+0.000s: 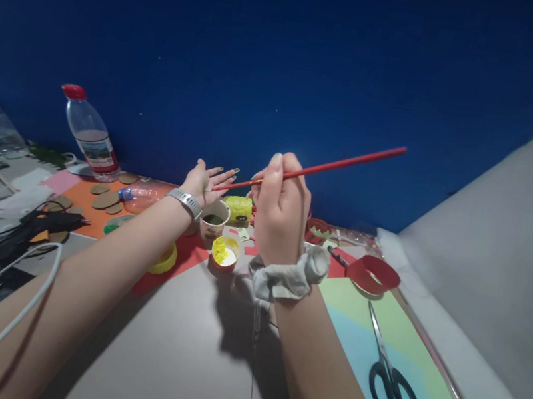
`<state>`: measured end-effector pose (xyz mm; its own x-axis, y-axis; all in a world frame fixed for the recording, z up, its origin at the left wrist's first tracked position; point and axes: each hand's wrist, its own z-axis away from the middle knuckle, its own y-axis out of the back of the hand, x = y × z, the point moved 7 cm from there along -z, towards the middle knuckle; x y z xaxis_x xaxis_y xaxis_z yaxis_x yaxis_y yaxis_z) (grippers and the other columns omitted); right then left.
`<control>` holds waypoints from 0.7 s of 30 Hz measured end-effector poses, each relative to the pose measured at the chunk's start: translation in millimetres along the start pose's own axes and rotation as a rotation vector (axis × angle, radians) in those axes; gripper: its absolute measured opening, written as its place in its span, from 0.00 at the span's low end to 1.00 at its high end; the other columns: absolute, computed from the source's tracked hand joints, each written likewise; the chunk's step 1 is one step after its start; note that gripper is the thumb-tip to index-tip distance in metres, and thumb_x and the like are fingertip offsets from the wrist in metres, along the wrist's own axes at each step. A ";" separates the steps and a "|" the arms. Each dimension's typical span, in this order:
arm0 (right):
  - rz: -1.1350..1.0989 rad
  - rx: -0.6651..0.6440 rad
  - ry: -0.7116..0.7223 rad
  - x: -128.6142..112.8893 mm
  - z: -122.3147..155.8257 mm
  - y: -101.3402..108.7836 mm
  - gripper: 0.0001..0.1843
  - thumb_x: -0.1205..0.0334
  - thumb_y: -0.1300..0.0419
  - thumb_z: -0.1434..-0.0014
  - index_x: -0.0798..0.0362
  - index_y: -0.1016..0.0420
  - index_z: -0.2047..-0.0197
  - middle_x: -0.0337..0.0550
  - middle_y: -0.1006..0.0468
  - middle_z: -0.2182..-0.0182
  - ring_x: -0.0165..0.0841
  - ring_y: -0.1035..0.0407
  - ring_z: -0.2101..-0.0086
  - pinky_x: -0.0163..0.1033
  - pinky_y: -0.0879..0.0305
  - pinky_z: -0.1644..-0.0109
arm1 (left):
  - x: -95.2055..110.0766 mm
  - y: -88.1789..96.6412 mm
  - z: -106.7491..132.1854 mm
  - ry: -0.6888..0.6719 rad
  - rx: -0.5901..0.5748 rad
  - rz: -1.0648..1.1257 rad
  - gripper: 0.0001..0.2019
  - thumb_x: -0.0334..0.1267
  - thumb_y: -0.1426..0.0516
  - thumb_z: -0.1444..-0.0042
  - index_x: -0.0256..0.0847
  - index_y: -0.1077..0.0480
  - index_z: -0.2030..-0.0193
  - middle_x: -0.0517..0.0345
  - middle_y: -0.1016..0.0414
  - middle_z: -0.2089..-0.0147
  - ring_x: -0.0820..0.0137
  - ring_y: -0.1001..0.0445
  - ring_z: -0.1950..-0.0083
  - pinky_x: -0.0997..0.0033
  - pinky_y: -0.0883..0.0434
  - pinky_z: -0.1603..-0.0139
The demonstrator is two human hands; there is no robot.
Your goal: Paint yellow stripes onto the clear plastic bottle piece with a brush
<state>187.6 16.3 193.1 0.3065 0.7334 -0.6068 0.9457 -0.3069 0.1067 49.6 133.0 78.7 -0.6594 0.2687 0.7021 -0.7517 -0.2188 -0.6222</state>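
Showed red along the brush (340, 165), silver-grey on the watch strap (186, 200) and pale grey on the scrunchie (284, 282). Combined yellow with white inside the small pot (224, 255), black with silver on the scissors (384, 358). Set orange paper (96, 218), red paper (190, 253) and pale green-and-blue paper (349, 344) on a grey tabletop (164, 332), before a deep blue wall (217, 63).

Black-handled scissors (388, 366) lying on pale green and blue paper (341, 329); red ring (377, 266) just beyond their tips. Leftward: red-capped bottle (96, 149) standing near cardboard discs (107, 200). Dark blue wall (288, 61) behind.
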 end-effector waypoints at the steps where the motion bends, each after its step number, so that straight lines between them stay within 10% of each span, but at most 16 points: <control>1: 0.006 -0.013 -0.006 0.0 -0.1 -0.7 0.17 0.52 0.58 0.33 0.49 0.43 0.72 0.32 0.41 0.81 0.25 0.41 0.81 0.33 0.43 0.78 | 0.1 0.5 0.0 0.002 0.003 0.002 0.31 0.54 0.66 0.36 0.35 0.45 0.37 0.39 0.25 0.49 0.64 0.23 0.53 0.68 0.24 0.60; 15: -0.022 0.053 -0.011 1.7 0.3 3.6 0.18 0.52 0.58 0.33 0.49 0.41 0.72 0.32 0.40 0.81 0.24 0.42 0.82 0.33 0.44 0.78 | 3.6 -0.6 2.6 0.005 -0.020 -0.004 0.36 0.59 0.69 0.39 0.35 0.47 0.36 0.37 0.25 0.49 0.62 0.23 0.53 0.67 0.25 0.61; 21: 0.025 -0.009 -0.029 1.2 -1.4 1.1 0.19 0.51 0.57 0.33 0.49 0.42 0.73 0.31 0.44 0.83 0.25 0.43 0.82 0.33 0.46 0.80 | 11.8 -11.4 13.3 -0.018 -0.198 -0.037 0.42 0.67 0.65 0.45 0.35 0.41 0.38 0.38 0.26 0.48 0.58 0.28 0.45 0.64 0.27 0.53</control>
<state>189.2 17.7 193.6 0.3270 0.7077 -0.6263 0.9388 -0.3194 0.1292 50.3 126.2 98.7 -0.6329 0.2563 0.7306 -0.7591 -0.0200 -0.6506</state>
